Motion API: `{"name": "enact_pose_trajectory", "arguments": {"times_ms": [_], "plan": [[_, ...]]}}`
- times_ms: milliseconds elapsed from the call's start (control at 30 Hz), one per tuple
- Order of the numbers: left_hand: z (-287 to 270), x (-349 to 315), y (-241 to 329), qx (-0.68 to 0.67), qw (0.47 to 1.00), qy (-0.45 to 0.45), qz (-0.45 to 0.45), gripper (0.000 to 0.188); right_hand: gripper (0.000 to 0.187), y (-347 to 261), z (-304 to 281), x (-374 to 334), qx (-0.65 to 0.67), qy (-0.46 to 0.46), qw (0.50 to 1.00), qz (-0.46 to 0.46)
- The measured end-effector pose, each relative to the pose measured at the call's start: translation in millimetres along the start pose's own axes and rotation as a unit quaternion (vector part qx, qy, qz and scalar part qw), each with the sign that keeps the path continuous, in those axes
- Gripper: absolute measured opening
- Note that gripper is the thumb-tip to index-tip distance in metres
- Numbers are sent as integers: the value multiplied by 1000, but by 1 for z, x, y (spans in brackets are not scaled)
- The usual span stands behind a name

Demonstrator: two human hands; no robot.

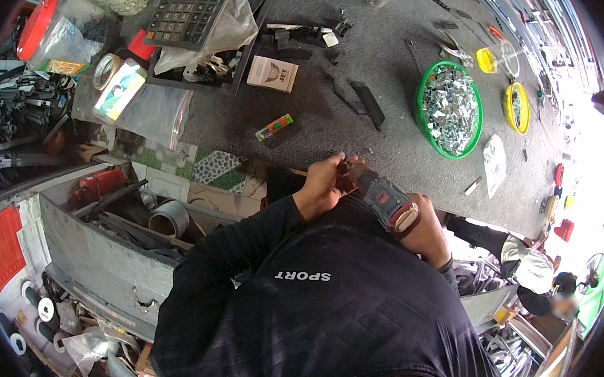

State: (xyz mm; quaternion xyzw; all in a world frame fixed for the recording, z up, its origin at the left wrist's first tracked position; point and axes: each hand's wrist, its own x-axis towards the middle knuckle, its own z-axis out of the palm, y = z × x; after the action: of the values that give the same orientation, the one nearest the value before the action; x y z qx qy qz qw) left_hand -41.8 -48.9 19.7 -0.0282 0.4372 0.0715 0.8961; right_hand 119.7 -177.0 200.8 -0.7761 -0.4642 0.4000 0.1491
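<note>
Gripping the drill (390, 202): right hand (417, 218) wrapped round its rear part, fingers mostly hidden behind it; left hand (321, 184), fingers bent, at its front end, cannot tell whether clamped on anything. Hands apart, drill between them. Table (333, 127) lies just beyond the drill. Farther off, right of drill: green basket (420, 107) of metal bits (451, 111). Farther off, left of drill: carton (272, 74), calculator (185, 16)
</note>
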Motion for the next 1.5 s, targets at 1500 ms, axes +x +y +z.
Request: {"name": "enact_pose_trajectory", "arguments": {"times_ms": [1500], "plan": [[8,14,78,637,265,102,716,11,73,89,70,15,162,472,850,-170]]}}
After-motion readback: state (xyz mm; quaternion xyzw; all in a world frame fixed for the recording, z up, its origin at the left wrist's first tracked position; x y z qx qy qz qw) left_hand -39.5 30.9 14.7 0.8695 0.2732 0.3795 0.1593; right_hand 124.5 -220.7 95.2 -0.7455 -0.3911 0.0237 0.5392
